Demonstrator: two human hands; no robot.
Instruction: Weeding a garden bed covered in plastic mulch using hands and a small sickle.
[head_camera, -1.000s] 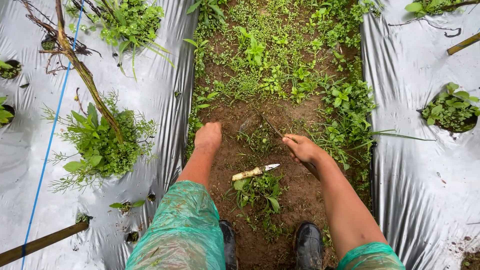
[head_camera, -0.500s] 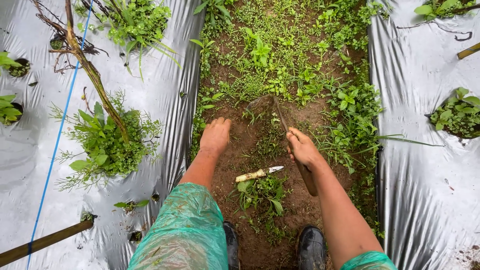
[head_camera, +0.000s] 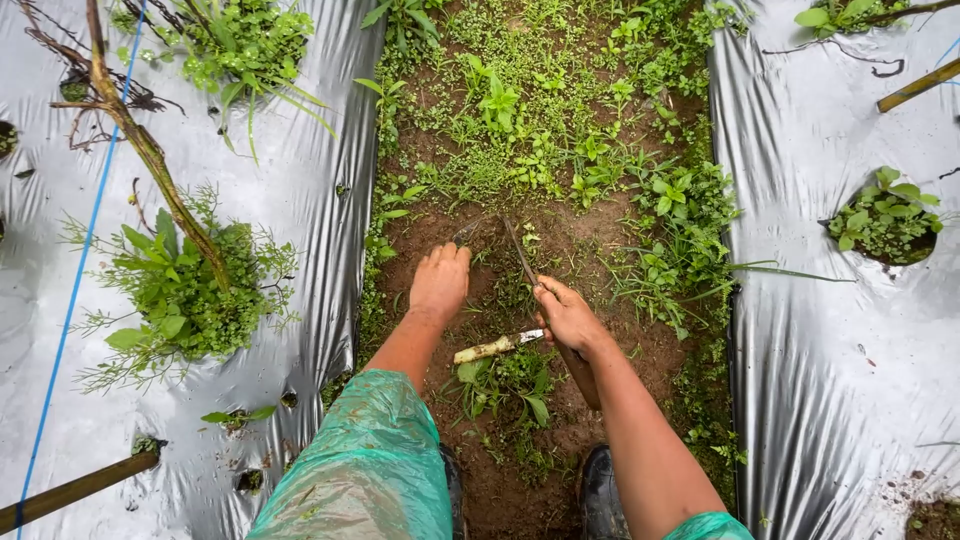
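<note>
Head view: looks straight down on a strip of bare soil (head_camera: 600, 250) and weeds between two sheets of silver plastic mulch (head_camera: 840, 330).
Left hand (head_camera: 440, 282): palm down on the soil at centre frame, fingers bent into the low weeds; whether it clutches any cannot be told.
Right hand (head_camera: 568, 318): clenched round the wooden handle of a hand hoe (head_camera: 520, 250), just right of the left hand.
Hand hoe: thin shaft slants up and left from the fist; its head meets the ground near the left fingertips, at the edge of the weed patch (head_camera: 560, 130).
Pale stick (head_camera: 497, 347): a short, cream-coloured piece lying on the soil just below and between the two hands, touching neither clearly.
Sleeves: green translucent plastic covers the left arm (head_camera: 370, 460), lower centre.
Boots (head_camera: 605, 490): dark toes at the bottom edge.
Left sheet: a leafy plant (head_camera: 185, 290) grows through a hole, a brown stalk (head_camera: 140, 140) leaning over it; a blue line (head_camera: 85, 260) runs down the sheet.
Right sheet: another small plant (head_camera: 885, 222) in a hole, right of frame.
</note>
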